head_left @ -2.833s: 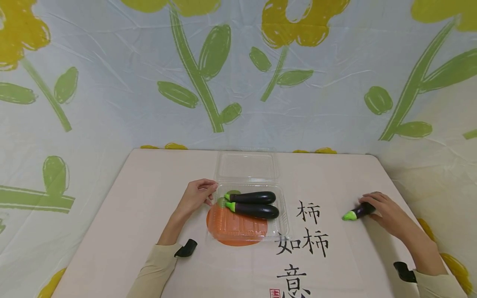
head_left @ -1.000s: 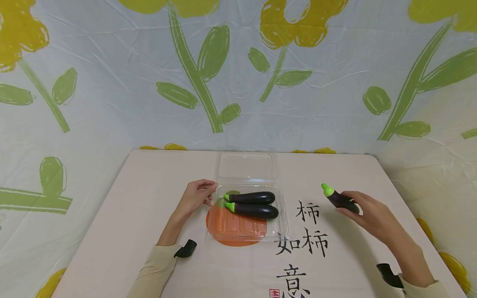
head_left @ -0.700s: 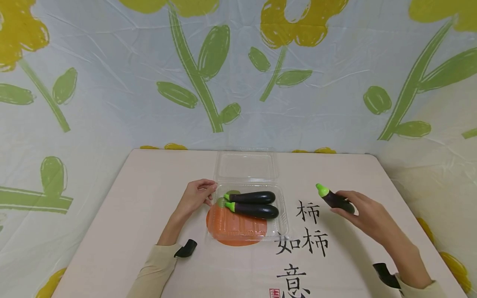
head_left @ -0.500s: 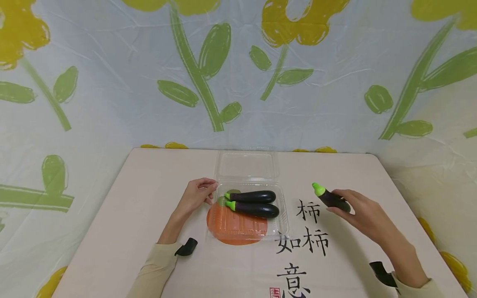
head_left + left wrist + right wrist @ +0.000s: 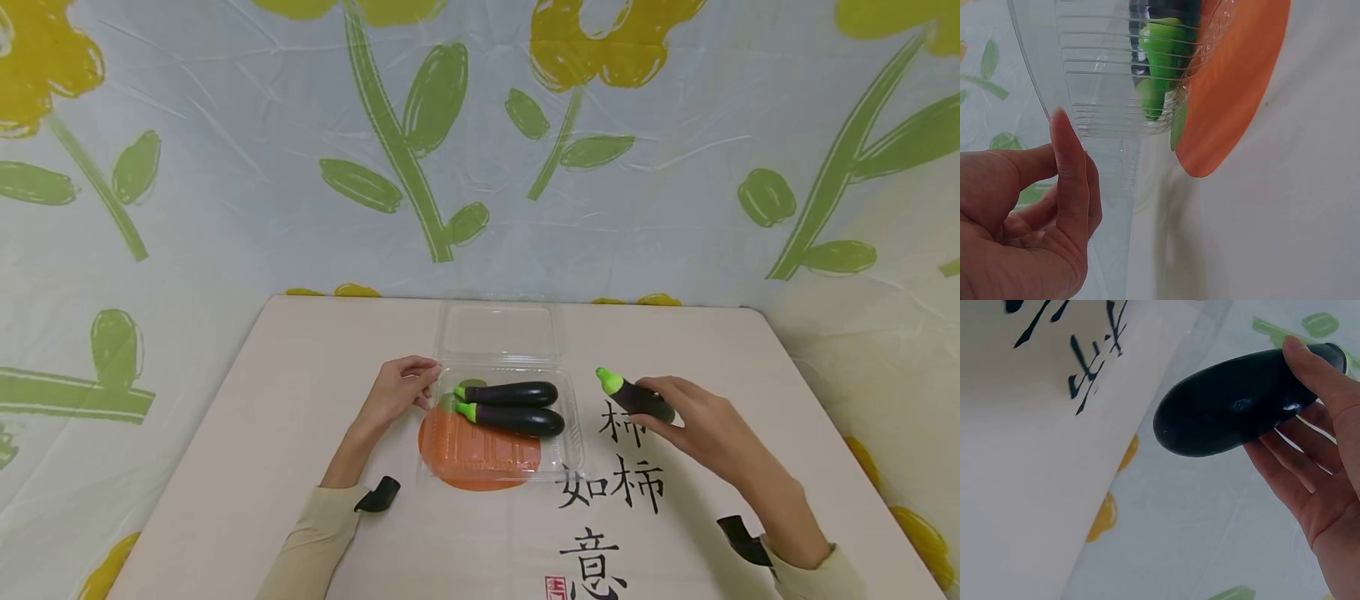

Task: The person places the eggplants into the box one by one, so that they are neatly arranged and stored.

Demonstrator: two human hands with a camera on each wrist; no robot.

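Note:
My right hand (image 5: 693, 421) holds a dark purple eggplant (image 5: 637, 398) above the table, its green stem end tilted up and left. In the right wrist view, thumb and fingers grip the eggplant (image 5: 1222, 406) with its rounded end exposed. An open clear plastic clamshell box (image 5: 480, 467) lies at mid-table, lid folded back. Inside it are two eggplants side by side, a rear eggplant (image 5: 517, 393) and a front eggplant (image 5: 521, 420), stems leftward. My left hand (image 5: 397, 392) pinches the box's rim at the left rear corner; the left wrist view shows a fingertip against the rim.
The pale table covering (image 5: 300, 400) carries black printed characters (image 5: 592, 554) and an orange round print (image 5: 480, 485) under the box. A flower-patterned cloth (image 5: 262, 167) hangs behind and beside the table. The flat clear lid (image 5: 498, 329) extends toward the back edge.
My right hand has picked up the eggplant at the table's right side and carried it left, turning its stem upward, to near the box. My left hand has stayed at the box rim.

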